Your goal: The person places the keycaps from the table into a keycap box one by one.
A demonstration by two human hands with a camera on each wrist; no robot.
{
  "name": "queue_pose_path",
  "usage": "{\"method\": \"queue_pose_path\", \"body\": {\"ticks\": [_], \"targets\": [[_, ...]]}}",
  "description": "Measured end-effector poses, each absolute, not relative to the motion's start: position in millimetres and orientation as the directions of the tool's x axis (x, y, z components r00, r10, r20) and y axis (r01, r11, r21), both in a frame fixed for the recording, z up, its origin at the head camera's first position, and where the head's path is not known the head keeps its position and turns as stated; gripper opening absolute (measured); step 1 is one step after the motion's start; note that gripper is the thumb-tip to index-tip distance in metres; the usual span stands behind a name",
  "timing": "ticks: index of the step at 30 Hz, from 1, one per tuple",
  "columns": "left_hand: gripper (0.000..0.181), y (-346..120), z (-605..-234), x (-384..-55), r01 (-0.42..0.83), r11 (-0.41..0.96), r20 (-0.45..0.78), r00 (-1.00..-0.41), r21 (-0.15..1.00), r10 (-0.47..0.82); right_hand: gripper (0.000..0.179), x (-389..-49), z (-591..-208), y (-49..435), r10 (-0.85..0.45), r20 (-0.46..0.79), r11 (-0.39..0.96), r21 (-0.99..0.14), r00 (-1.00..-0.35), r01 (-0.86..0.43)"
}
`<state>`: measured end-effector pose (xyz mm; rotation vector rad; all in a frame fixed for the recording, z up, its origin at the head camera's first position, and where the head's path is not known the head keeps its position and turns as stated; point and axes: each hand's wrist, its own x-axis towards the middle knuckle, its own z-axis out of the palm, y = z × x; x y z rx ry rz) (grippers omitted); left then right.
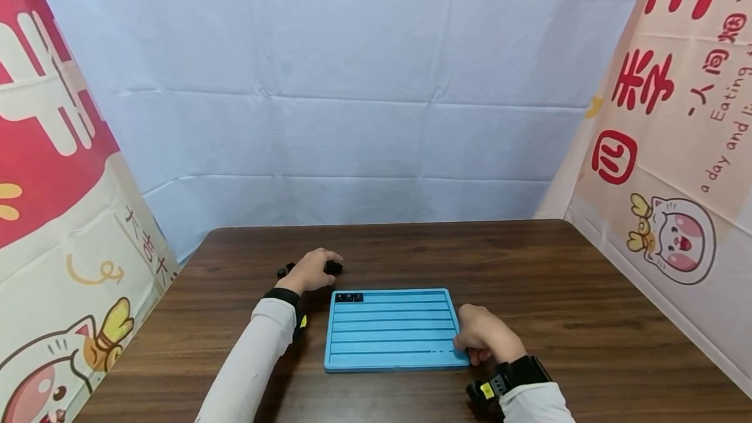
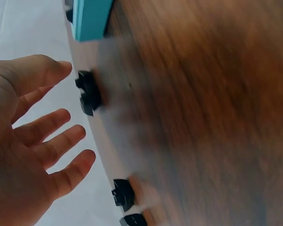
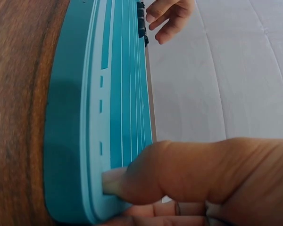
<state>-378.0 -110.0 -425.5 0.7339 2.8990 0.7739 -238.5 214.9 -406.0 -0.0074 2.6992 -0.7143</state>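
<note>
A light-blue keyboard board (image 1: 388, 331) with rows of long grooves lies flat on the brown table. Three black keycaps (image 1: 349, 297) sit in its far left corner. My left hand (image 1: 311, 271) hovers past that corner, over loose black keycaps (image 1: 333, 267). In the left wrist view its fingers (image 2: 61, 146) are spread and apart from the nearest keycaps (image 2: 88, 92). With the right hand (image 1: 484, 331) I hold the board's near right corner. The right thumb (image 3: 141, 176) presses on its top rim, and the other fingers curl against the side, partly hidden.
More loose black keycaps (image 1: 285, 270) lie left of my left hand, one partly behind the wrist. The wooden table (image 1: 564, 305) extends around the board. A pale cloth (image 1: 352, 83) hangs behind it, with printed cloths (image 1: 664, 149) at both sides.
</note>
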Motion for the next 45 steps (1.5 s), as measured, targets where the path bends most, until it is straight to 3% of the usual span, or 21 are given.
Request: {"method": "queue_pose_path", "body": {"ticks": [11,20,34,45], "targets": [[0.038,-108,-426,-385,0.399,0.797,0.008,-0.896,0.453,0.444,0.016,-238,-406,215,-0.084,-0.327,0.874,-0.477,-0.941,0.088],[0.034,-109,-432,-389,0.361,0.787,-0.004,-0.908,0.500,0.419,0.018,-237,-406,214,-0.093,-0.323,0.866,-0.492,-0.942,0.083],[0.026,-105,-436,-392,0.394,0.820,0.133,-0.918,0.415,0.373,0.015,-237,-407,216,-0.088,-0.323,0.867,-0.491,-0.942,0.087],[0.009,-107,-433,-390,0.354,0.839,0.121,-0.935,0.412,0.335,0.016,-237,-406,214,-0.089,-0.318,0.869,-0.488,-0.944,0.083]]}}
